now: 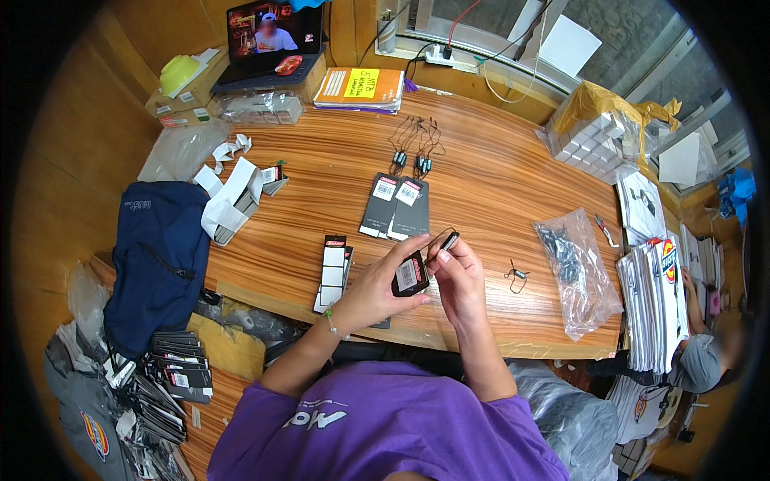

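Near the table's front edge, my left hand (370, 290) grips black hang tags (410, 274) with a white sticker facing up. My right hand (460, 282) is close beside it, thumb and fingers pinching a black string with a small dark plastic fastener (451, 240). The string reaches toward the tags' edge; whether it passes through a hole is hidden by my fingers. Beyond my hands lie two stacks of stickered black tags (393, 207), with several looped strings (417, 148) above them. Left of my left hand is another pile of tags (332, 272) with white panels.
One loose string (516, 276) and a clear bag of strings (565, 260) lie to the right, with snips (604, 230) beyond. Stacked printed packages (648, 297) line the right edge. A navy bag (154, 260) sits left; a laptop (273, 40) stands at the back. Another person (702, 357) is far right.
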Tool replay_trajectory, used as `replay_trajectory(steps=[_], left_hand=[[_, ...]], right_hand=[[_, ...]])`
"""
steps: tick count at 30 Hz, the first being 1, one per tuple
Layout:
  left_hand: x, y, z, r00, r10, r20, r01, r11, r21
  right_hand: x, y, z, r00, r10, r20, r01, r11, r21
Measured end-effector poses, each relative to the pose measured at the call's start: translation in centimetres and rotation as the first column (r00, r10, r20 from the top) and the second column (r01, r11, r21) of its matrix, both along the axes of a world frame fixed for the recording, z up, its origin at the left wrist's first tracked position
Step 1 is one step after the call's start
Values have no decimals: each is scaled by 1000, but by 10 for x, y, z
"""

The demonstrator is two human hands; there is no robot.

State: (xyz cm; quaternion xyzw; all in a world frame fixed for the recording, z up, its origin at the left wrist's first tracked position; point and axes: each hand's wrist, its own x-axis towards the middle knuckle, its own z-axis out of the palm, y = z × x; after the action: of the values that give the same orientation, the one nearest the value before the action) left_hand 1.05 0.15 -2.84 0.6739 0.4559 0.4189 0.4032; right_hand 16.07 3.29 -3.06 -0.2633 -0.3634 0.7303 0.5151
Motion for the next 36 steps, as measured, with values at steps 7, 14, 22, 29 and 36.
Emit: replay_trajectory(steps=[7, 14, 22, 29, 36], left_hand=[[-9, 4, -4, 998, 14, -60, -15, 1000, -15], [-7, 4, -17, 994, -31, -105, 39, 996, 77], [-13, 0, -21, 965, -190, -180, 179, 981, -76], [-8, 4, -11, 976, -184, -119, 180, 983, -50], [-7, 3, -4, 988, -143, -58, 141, 990, -23]], right_hand=[[3, 0, 2, 999, -43, -22, 43, 999, -8], [14, 10, 11, 994, -81, -72, 86, 994, 66], [52, 27, 39, 941, -231, -247, 292, 925, 245], [60, 28, 46, 942, -256, -218, 318, 891, 325], [65, 29, 48, 942, -264, -209, 319, 896, 307]])
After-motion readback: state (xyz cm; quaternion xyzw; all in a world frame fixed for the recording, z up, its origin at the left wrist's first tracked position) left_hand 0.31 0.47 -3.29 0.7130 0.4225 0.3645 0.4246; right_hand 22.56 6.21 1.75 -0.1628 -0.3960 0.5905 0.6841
